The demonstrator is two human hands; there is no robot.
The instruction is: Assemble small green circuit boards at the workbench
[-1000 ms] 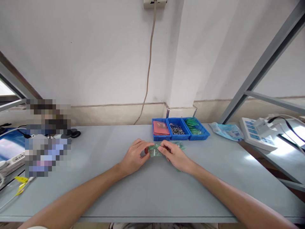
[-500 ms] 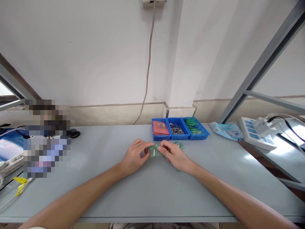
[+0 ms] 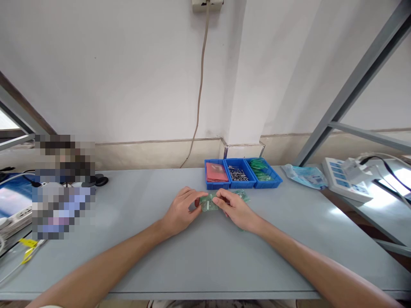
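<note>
Green packet (image 3: 209,202): a small translucent bag, low over the table (image 3: 180,265), between your two hands. You have small pale contents in it, too small to identify.
Right hand (image 3: 238,211): your thumb and forefinger are brought together on the packet's right part, pinching it.
Left hand (image 3: 180,211): your thumb and forefinger curve narrowly about its left edge; whether they grip it or only steady it, you cannot be told from this view.
Step in hand: judged as two-handed fingertip work on the one packet.
Handling need: any shift of grip would call for one hand keeping the packet steady and level, lest the contents slide; whether its mouth is open cannot be told.
Further green packets (image 3: 242,195): just beyond your right hand, partly hidden by it.
Left blue bin (image 3: 218,186): red packets (image 3: 215,172), stacked.
Middle blue bin (image 3: 243,185): loose metal pieces (image 3: 238,173), resembling screws.
Right blue bin (image 3: 268,185): green bags (image 3: 259,167), heaped.
Right side: blue-and-white plastic wrapper (image 3: 306,176), near a power strip (image 3: 345,179).
</note>
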